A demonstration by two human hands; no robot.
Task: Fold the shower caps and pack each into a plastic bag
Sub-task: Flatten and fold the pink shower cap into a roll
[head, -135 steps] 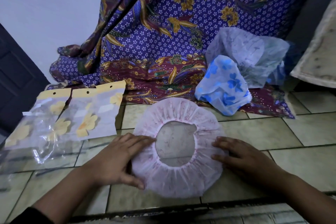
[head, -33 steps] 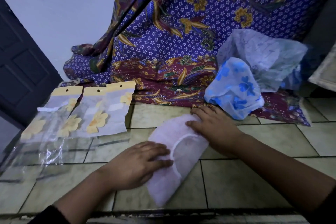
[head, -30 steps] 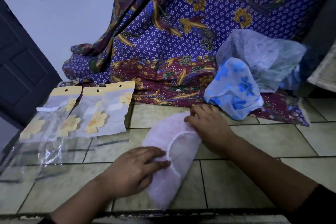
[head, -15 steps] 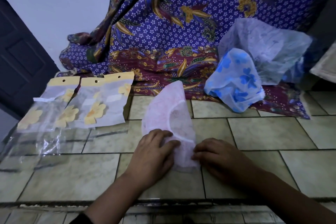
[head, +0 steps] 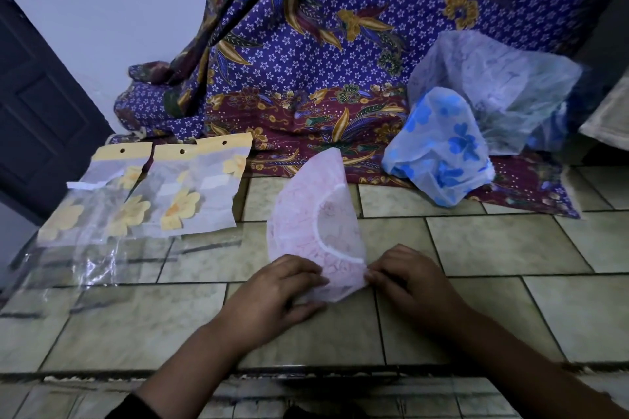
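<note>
Pink shower cap [head: 308, 224], folded in half, lies on tiled floor [head: 510, 241], far tip touching batik cloth [head: 306, 78]. L hand [head: 275, 292] & R hand [head: 408, 279] each pinch its near edge. Plastic bags [head: 190, 194] lie left, near but apart. Bare tiles right of R hand; floor's front edge is under the forearms.

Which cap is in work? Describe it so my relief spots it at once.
Find the purple cloth at the back, then the tiled floor before it. There lies the pink shower cap, a folded half-moon, left hand and right hand at its near end; the other caps are bluish and puffed.
</note>
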